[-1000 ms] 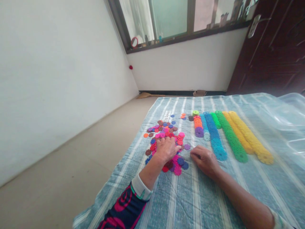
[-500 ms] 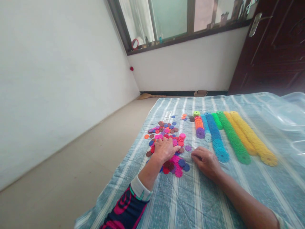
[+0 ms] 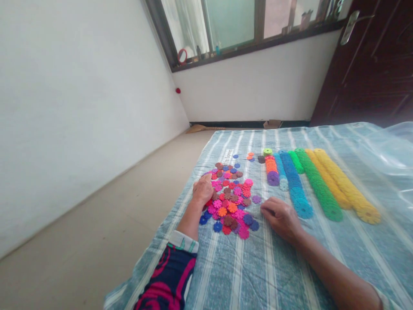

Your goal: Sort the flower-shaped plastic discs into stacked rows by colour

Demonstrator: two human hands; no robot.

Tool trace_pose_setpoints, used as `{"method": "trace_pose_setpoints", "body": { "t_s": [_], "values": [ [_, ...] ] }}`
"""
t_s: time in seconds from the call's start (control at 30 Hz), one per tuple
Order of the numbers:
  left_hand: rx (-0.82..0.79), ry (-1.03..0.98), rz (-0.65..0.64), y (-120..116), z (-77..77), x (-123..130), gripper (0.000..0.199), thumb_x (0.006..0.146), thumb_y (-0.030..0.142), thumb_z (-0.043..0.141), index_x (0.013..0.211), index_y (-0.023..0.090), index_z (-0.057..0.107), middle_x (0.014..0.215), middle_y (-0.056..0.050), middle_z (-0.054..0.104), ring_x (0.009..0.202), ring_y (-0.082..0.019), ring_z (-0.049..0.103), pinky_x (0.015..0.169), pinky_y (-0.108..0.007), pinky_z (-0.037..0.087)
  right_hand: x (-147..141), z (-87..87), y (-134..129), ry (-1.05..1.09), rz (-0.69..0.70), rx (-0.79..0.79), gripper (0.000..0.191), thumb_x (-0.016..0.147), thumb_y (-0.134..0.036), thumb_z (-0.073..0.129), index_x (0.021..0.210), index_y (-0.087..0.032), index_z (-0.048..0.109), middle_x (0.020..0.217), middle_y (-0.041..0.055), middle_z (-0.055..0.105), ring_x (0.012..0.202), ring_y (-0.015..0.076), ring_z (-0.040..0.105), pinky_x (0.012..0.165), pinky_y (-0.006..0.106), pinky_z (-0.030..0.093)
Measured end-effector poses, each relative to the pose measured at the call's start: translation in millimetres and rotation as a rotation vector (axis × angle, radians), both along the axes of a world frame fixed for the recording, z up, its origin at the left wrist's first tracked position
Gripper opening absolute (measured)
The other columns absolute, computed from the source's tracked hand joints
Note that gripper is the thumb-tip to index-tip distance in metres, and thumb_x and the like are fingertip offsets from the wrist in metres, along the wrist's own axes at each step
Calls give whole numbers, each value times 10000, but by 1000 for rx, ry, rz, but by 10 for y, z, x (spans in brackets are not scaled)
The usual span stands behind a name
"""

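Just to the right of the pile (image 3: 227, 202), the right hand (image 3: 280, 217) is being rested on the cloth (image 3: 251, 267) with its fingers curled in; whether anything is being pinched cannot be told. A purple disc (image 3: 256, 199) is lying between that hand and the pile. At the pile's left side, the left hand (image 3: 203, 189) is being laid over the discs, its fingers bent; whether one is being grasped cannot be told, the fingertips being hidden. The notched discs look light, thin and stiff, likely to slide over one another; they are probably best being lifted singly by the rim. Close on the pile's left, the cloth's edge is being met by the floor (image 3: 112, 224), so stray discs could be lost there. Wider room is being offered to the right, until bounded by the overlapped rows (image 3: 318, 183). Beyond these, well apart from the pile, a clear box (image 3: 387, 148) is being partly cut off from view.
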State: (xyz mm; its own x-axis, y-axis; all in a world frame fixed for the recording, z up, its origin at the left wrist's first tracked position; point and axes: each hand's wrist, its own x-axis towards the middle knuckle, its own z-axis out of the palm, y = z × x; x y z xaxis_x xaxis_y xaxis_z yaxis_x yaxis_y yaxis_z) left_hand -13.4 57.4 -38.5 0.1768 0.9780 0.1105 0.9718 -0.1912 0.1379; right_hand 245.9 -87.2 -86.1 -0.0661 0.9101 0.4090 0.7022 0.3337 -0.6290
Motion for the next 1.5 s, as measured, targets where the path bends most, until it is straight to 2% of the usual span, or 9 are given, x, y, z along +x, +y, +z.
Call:
{"method": "trace_pose_setpoints", "body": {
  "t_s": [0.23, 0.37, 0.6, 0.77, 0.87, 1.07, 1.2, 1.33, 1.5],
  "values": [
    [-41, 27, -161, -131, -33, 166, 463, 874, 104, 398, 1306, 199, 537, 1363, -85, 579, 1269, -218, 501, 1081, -385, 366, 3, -6, -15, -2, 9, -2, 238, 897, -240, 497, 709, -204, 639, 746, 21, 608, 753, 166, 585, 678, 274, 400],
    [-23, 109, -196, -300, 15, 356, 374, 900, 134, 365, 1191, 222, 581, 1230, -81, 639, 1170, -250, 544, 994, -442, 410, 9, -6, -26, -3, 13, -2, 240, 894, -234, 494, 711, -210, 646, 764, 23, 616, 755, 164, 588, 679, 272, 407],
    [-8, 137, -204, -418, -30, 497, 315, 919, 169, 357, 1147, 228, 566, 1271, -82, 598, 1201, -251, 507, 1016, -457, 385, 21, -13, -31, 2, 15, -8, 229, 888, -237, 501, 722, -213, 658, 783, 29, 629, 758, 170, 600, 678, 277, 422],
    [33, 49, -98, -362, -83, 494, 358, 967, 306, 350, 1258, 200, 530, 1438, -122, 475, 1323, -276, 425, 1071, -471, 351, 20, -11, -35, 19, 27, 10, 220, 886, -232, 503, 726, -217, 654, 776, 32, 627, 753, 176, 599, 679, 286, 430],
    [29, 49, -67, -334, -94, 489, 372, 979, 367, 348, 1233, 174, 539, 1401, -150, 501, 1301, -270, 457, 1052, -459, 371, 22, -16, -34, 17, 24, 13, 224, 887, -231, 502, 715, -220, 646, 767, 30, 622, 742, 174, 591, 668, 285, 425],
    [50, 42, -158, -378, -134, 549, 296, 986, 317, 352, 1144, 193, 569, 1385, -103, 542, 1317, -231, 449, 1101, -474, 302, 25, -17, -30, 19, 31, 3, 227, 895, -233, 497, 725, -210, 647, 780, 32, 630, 764, 175, 592, 691, 288, 424],
    [69, 22, -174, -353, -111, 555, 302, 979, 278, 344, 1085, 179, 608, 1202, -101, 652, 1179, -223, 550, 1046, -416, 356, 22, -14, -25, 29, 30, -3, 224, 894, -234, 500, 729, -204, 648, 784, 32, 632, 770, 175, 593, 689, 286, 422],
    [95, 31, -50, -193, -42, 419, 326, 942, 210, 354, 1000, 155, 670, 1033, -113, 695, 1045, -218, 609, 970, -343, 420, 16, -14, -14, 18, 26, 5, 239, 894, -227, 493, 719, -206, 655, 774, 34, 631, 767, 177, 592, 691, 288, 419],
    [128, 20, 247, 12, 40, 228, 368, 916, 362, 425, 966, 160, 728, 1054, -142, 692, 1034, -268, 619, 925, -358, 464, 5, 2, 2, 2, 18, 5, 244, 890, -216, 499, 703, -207, 656, 762, 29, 627, 753, 170, 589, 687, 281, 409]
  ]
}}
